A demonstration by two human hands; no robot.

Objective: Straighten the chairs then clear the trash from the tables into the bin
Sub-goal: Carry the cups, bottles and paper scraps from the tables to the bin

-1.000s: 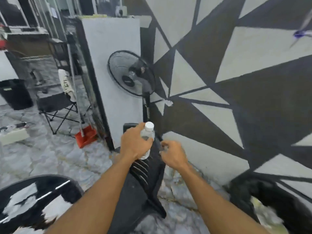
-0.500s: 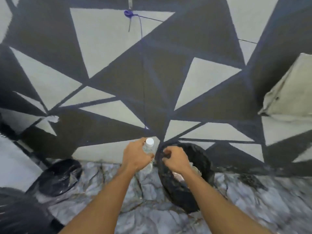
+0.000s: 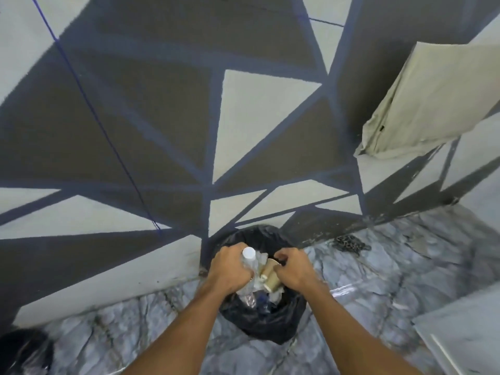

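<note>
Black plastic is lining the bin (image 3: 259,323), which is sitting directly beneath both hands at the foot of the painted wall (image 3: 135,104). Over its mouth the left hand (image 3: 230,269) is gripping a clear bottle (image 3: 250,259) with a white cap. Just beside it, the right hand (image 3: 295,269) is curling its fingers round brown paper cups (image 3: 271,276).

Even, soft indoor light, no glare; slight motion blur and wide-angle bending toward edges.
</note>
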